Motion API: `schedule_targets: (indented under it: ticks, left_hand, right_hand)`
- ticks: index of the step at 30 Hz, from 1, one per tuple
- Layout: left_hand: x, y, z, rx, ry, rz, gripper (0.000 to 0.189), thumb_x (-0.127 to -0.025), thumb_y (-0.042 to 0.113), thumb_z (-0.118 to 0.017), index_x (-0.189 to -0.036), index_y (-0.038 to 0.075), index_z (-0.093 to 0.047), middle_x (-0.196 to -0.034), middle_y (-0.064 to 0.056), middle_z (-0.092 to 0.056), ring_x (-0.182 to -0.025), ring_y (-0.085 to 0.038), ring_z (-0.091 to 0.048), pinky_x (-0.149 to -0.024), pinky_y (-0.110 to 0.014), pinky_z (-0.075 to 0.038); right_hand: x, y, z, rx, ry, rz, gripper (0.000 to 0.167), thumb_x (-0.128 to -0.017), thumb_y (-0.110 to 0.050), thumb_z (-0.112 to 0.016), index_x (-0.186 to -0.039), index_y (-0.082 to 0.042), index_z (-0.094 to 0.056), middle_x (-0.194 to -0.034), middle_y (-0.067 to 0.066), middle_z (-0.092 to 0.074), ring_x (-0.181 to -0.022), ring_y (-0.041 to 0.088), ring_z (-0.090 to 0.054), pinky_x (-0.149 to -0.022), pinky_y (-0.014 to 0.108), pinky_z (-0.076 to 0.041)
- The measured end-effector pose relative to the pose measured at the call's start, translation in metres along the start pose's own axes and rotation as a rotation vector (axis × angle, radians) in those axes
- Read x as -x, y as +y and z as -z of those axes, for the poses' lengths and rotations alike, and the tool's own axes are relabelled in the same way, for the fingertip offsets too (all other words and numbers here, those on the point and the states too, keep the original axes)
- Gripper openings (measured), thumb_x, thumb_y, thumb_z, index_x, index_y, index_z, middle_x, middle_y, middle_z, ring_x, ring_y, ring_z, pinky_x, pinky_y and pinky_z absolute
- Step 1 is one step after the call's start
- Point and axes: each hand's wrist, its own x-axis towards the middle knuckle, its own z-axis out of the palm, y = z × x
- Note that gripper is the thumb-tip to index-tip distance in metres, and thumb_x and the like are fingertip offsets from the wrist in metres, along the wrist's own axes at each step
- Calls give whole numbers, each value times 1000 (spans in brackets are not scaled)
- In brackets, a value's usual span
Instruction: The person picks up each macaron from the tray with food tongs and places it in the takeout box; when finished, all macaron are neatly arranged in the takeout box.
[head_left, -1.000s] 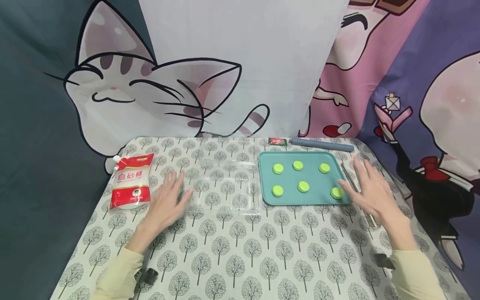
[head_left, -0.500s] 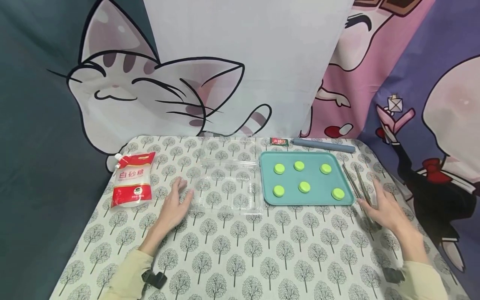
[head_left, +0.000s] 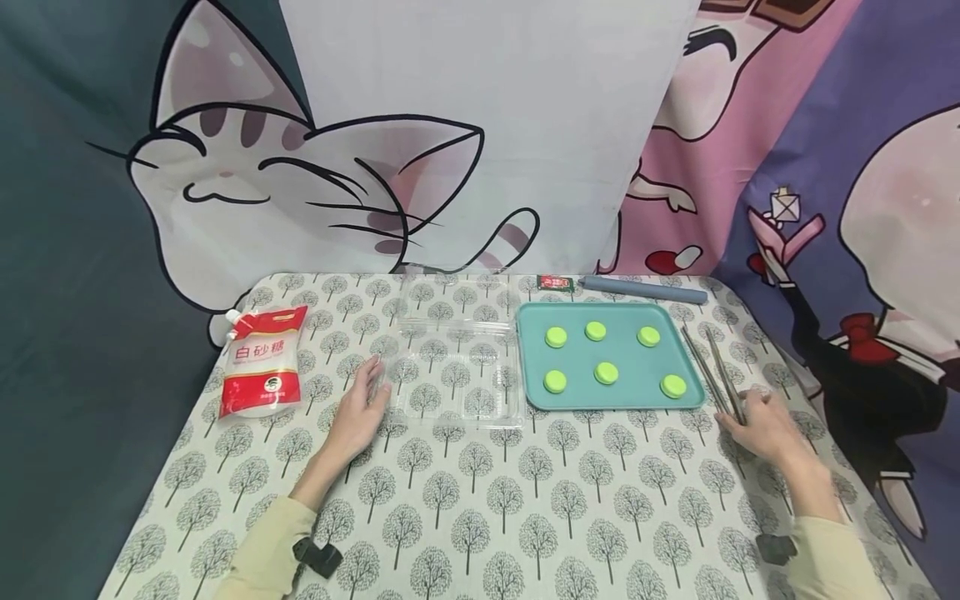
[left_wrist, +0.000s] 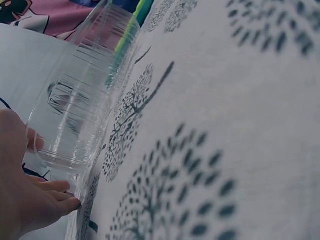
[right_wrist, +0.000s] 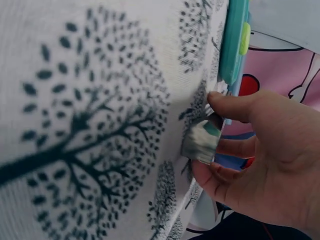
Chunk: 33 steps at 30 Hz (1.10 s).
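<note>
A clear plastic box point(head_left: 450, 392) with its lid raised behind it stands mid-table. My left hand point(head_left: 358, 412) is at the box's left side, its fingers loosely bent and touching the wall, as the left wrist view shows at the near corner of the box point(left_wrist: 70, 125). On the right, my right hand point(head_left: 768, 429) pinches the closed rear end of silver metal tongs point(head_left: 720, 367), whose two arms point away from me. In the right wrist view, thumb and fingers are on either side of the shiny tongs end point(right_wrist: 202, 140).
Left of the box lies a red and white sugar pouch point(head_left: 262, 362). A teal tray point(head_left: 577, 400) with several green discs point(head_left: 606, 372) sits between box and tongs. Behind it are a grey-blue rod point(head_left: 645, 290) and a small red-green packet point(head_left: 555, 283). Printed curtains hang behind.
My right hand has come down and back toward me from above the tray's right edge and taken hold of the tongs. My left hand has moved slightly right, against the box.
</note>
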Motion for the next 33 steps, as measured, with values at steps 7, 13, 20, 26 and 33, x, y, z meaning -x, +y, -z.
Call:
schedule_targets:
  ticks: [7,13,20,26,33]
  left_hand:
    - [-1,0,-4,14,-47,-27,56,-109,16,-35,-160,5,-16,-164,-20,-31,-152,-42,-27,-127,-58,-17]
    - [-2,1,-4,20,-55,-38,56,-109,14,-32,-160,3,-13,-165,-19,-29,-154,-40,-22,-128,-58,-12]
    - [-2,2,-3,26,-60,-40,56,-109,15,-32,-160,3,-13,-165,-19,-29,-154,-40,-23,-128,-58,-13]
    - [-2,2,-1,8,-63,-46,56,-109,14,-32,-160,2,-12,-165,-20,-28,-153,-42,-22,-127,-60,-12]
    - [-3,3,-2,5,-67,-44,56,-109,13,-32,-160,1,-12,-165,-21,-28,-153,-42,-22,-127,-59,-12]
  right_hand:
    - [-3,4,-6,-47,24,22,52,-98,-15,-56,-121,28,-40,-110,51,-40,-101,65,-45,-82,73,-45]
    - [1,7,-8,-53,97,12,52,-98,-13,-46,-128,28,-37,-117,49,-44,-104,63,-48,-90,73,-43]
    - [9,7,-10,-81,204,7,54,-99,-15,-42,-134,26,-35,-122,48,-44,-108,64,-46,-89,73,-42]
    - [21,8,-13,-63,336,124,37,-99,-11,-50,-117,21,-47,-102,43,-57,-95,62,-56,-76,69,-46]
    - [48,-3,-5,-58,361,197,33,-100,-12,-53,-117,16,-48,-104,45,-58,-93,66,-57,-74,73,-46]
